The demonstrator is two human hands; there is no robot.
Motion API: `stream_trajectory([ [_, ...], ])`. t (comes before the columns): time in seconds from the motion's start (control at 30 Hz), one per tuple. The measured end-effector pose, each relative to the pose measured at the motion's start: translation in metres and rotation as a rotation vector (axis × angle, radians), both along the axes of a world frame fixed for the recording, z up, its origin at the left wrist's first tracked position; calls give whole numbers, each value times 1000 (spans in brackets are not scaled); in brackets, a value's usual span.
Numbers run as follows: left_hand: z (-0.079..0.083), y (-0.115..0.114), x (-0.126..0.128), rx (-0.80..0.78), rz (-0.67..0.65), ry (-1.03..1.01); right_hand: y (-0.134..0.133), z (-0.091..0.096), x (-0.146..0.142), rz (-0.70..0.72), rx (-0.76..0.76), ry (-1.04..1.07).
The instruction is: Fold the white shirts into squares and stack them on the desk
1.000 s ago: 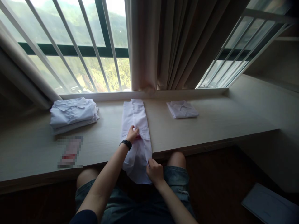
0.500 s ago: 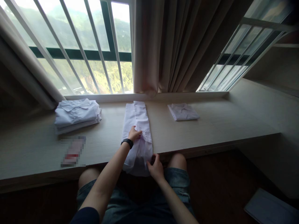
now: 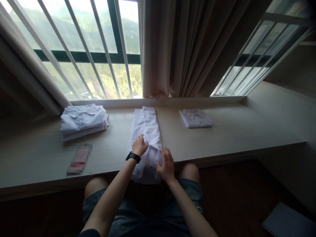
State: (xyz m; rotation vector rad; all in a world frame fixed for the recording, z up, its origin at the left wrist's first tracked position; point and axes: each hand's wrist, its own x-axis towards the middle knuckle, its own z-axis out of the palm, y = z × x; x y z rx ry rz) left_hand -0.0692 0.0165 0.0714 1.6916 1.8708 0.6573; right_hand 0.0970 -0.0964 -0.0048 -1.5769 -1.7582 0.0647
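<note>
White cloth (image 3: pixel 146 123) lies under the left hand (image 3: pixel 139 146), grip unclear, with the right hand (image 3: pixel 167 165), fingers outstretched, at its edge.

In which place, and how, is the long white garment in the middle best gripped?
Probably by the near end of the garment, from the front: it projects past the edge of the desk, so it could be pinched from above and below.

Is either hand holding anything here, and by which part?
The right hand lies open at the right edge of the white cloth, not gripping it. The left hand curls over the middle; whether it pinches cloth cannot be told.
</note>
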Motion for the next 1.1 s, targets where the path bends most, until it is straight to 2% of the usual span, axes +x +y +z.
stream_trajectory([
  [0.07,-3,-22,-18,139,-47,209,16,3,-5,70,-92,-153],
  [0.17,-15,-62,-45,274,-117,463,28,-5,-7,172,-249,-274],
  [0.27,-29,-97,-59,363,-152,529,29,-14,-5,231,-308,-299],
  [0.33,-36,-110,-61,412,-154,536,29,-14,-4,224,-295,-280],
  [0.4,-39,-113,-59,405,-107,556,33,-10,-5,194,-246,-251],
  [0.5,-38,-106,-58,299,-39,596,46,-6,-11,178,-153,-236],
  [0.63,-34,-93,-61,198,-80,611,65,-18,-16,217,-175,-188],
  [0.73,-33,-90,-62,244,-41,582,72,-35,-12,212,-177,-101],
  [0.9,-38,-96,-54,366,41,456,73,-50,-7,137,-13,57],
  [0.97,-40,-98,-49,379,-2,474,71,-50,-8,130,2,63],
  [1.1,-43,-98,-46,307,-262,598,70,-45,-9,130,-44,39],
])
